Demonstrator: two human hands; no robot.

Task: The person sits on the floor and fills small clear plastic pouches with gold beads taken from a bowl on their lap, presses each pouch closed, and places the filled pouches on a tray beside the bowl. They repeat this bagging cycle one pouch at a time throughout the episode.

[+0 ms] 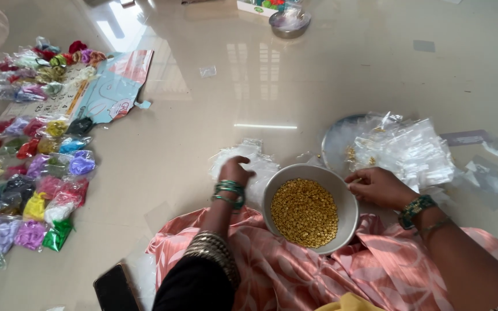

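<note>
- On the lap, over pink patterned cloth [295, 276]: one grey bowl [347, 198], round, tilted slightly toward the wearer, holding a heap of small golden beads [305, 212] that covers most of its bottom.
- Left hand [234, 170]: just beyond the bowl's left rim, fingers curled down onto a pile of small clear plastic bags [249, 155] lying on the floor; whether it has pinched one cannot be told. Green bangles [230, 193] on the wrist, a band of metal bangles lower on the dark sleeve.
- Right hand [378, 185]: at the bowl's right rim, fingers loosely bent with tips drawn together toward the rim; anything held is too small to see. Green beaded bracelet [415, 208] on the wrist.
- Beyond the right hand: a steel plate [335, 138], partly covered by a loose heap of clear bags [413, 151], with a few golden beads on it.
- Open room: bare glossy floor [295, 80] between the hands and the far edge.
- Far edge: a small steel dish [289, 22] beside a box.
- Left side: rows of filled packets with coloured contents [30, 173], some lying on a printed sheet [108, 86].
- Near edge, left of the lap: a dark phone [113, 288], flat on the floor.
</note>
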